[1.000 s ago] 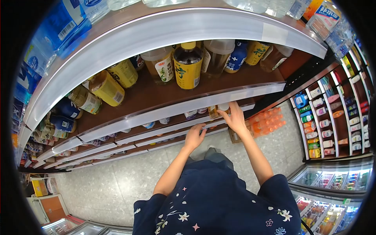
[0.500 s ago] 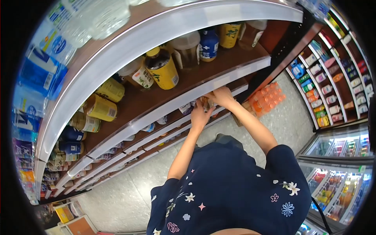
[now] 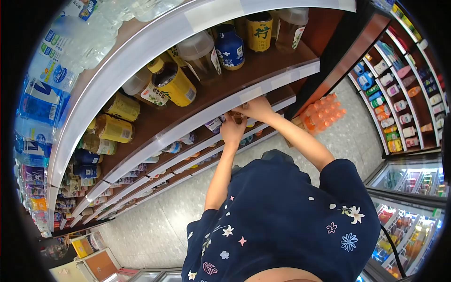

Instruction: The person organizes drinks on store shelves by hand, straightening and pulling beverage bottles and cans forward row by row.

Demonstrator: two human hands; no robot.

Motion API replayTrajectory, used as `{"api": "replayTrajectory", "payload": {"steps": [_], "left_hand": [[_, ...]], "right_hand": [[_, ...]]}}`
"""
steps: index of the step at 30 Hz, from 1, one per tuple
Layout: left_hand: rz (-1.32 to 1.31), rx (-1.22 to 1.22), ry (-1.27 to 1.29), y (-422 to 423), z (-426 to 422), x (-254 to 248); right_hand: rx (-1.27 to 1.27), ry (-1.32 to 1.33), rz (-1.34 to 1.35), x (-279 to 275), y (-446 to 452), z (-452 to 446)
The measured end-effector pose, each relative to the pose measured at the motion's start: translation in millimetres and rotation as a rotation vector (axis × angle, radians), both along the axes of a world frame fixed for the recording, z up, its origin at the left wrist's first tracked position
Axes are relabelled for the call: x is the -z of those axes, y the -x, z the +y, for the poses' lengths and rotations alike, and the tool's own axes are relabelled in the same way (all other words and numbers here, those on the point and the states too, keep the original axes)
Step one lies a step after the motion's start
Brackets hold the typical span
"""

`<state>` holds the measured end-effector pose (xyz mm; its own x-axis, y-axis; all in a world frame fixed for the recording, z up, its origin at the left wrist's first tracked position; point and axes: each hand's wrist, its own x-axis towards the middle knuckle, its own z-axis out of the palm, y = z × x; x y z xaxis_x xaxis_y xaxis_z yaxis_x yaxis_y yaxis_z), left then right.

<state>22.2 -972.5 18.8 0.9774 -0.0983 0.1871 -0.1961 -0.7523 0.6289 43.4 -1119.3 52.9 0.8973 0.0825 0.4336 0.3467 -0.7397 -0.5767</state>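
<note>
Both my hands reach in just under the edge of a shelf [image 3: 249,96], close together. My left hand [image 3: 232,130] is closed, its thumb and fingers around a small brownish thing [image 3: 238,117] I cannot make out. From the right, my right hand [image 3: 257,111] bends over the same thing, its fingers closed and partly hidden by the shelf edge. Beside my left hand sits a pack with a purple and white label [image 3: 214,124]. On the shelf above stand a dark drink bottle with a yellow label [image 3: 174,85], a blue bottle [image 3: 229,49] and a yellow drink container [image 3: 259,33].
Clear water bottles [image 3: 89,47] line the top shelf. Orange-capped bottles in a shrink-wrapped pack [image 3: 323,114] stand on the floor right of the shelf. Farther right are another stocked shelf [image 3: 399,84] and glass-door coolers [image 3: 408,225]. A grey tiled floor [image 3: 174,211] runs below.
The view has shifted, so the shelf bottles appear lower and farther left. My hands stay together under the shelf edge, the right one now reaching further over the left.
</note>
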Motion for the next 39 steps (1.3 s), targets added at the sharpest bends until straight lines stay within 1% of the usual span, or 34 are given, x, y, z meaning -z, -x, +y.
{"api": "replayTrajectory", "payload": {"steps": [1,2,5,8,11,14,17,18,19,21,24,27,29,33,34,37,39], "left_hand": [[0.013,-0.011,0.006,1.0,0.8,2.6],[0.023,-0.022,0.013,0.9,0.9,4.8],[0.036,-0.071,0.037,2.6,-2.6,7.2],[0.029,-0.106,0.021,8.6,-8.9,3.5],[0.017,-0.153,0.035,13.7,-15.3,1.6],[0.009,-0.23,0.066,21.2,-17.5,8.2],[-0.058,-0.277,0.089,29.2,-12.8,16.9],[-0.003,-0.289,0.082,33.7,-12.6,9.1],[0.053,-0.305,0.076,39.0,-13.0,0.4],[0.039,-0.29,0.097,45.2,-12.0,-4.8],[0.016,-0.241,0.132,48.0,-17.3,-2.9],[-0.022,-0.18,0.112,35.4,-36.0,0.6],[-0.028,-0.156,0.08,23.9,-44.1,8.8],[-0.031,-0.133,0.12,4.6,-57.3,13.6],[-0.072,-0.152,0.13,0.6,-60.5,17.2],[0.073,-0.199,0.047,-14.6,-58.7,24.2],[-0.035,-0.16,0.019,-22.5,-59.1,28.6]], "right_hand": [[-0.031,-0.032,-0.06,0.5,-1.3,-9.4],[-0.06,-0.11,0.006,0.0,-3.7,-20.0],[0.075,0.075,-0.083,21.1,-15.6,-39.0],[0.002,0.158,-0.148,7.7,-19.0,-39.7],[-0.004,0.064,-0.216,17.6,-35.6,-30.8],[-0.015,0.115,-0.123,14.6,-35.5,-27.2],[-0.145,0.009,-0.127,10.7,-19.5,-34.8],[-0.105,0.072,-0.112,21.4,-9.0,-38.0],[-0.102,0.205,-0.074,23.7,4.6,-44.6],[-0.23,0.028,-0.032,27.6,21.6,-63.7],[-0.17,-0.217,-0.099,21.1,38.8,-91.6],[-0.013,-0.281,-0.003,-10.6,55.9,-129.0],[0.036,-0.248,-0.054,-16.5,56.9,-147.6],[0.084,-0.159,-0.109,-4.3,51.4,-175.5],[0.102,-0.165,-0.11,-3.6,49.3,-178.3],[0.152,-0.192,-0.087,-4.5,40.3,-178.2],[0.182,-0.221,-0.034,-6.1,30.7,-174.6]]}}
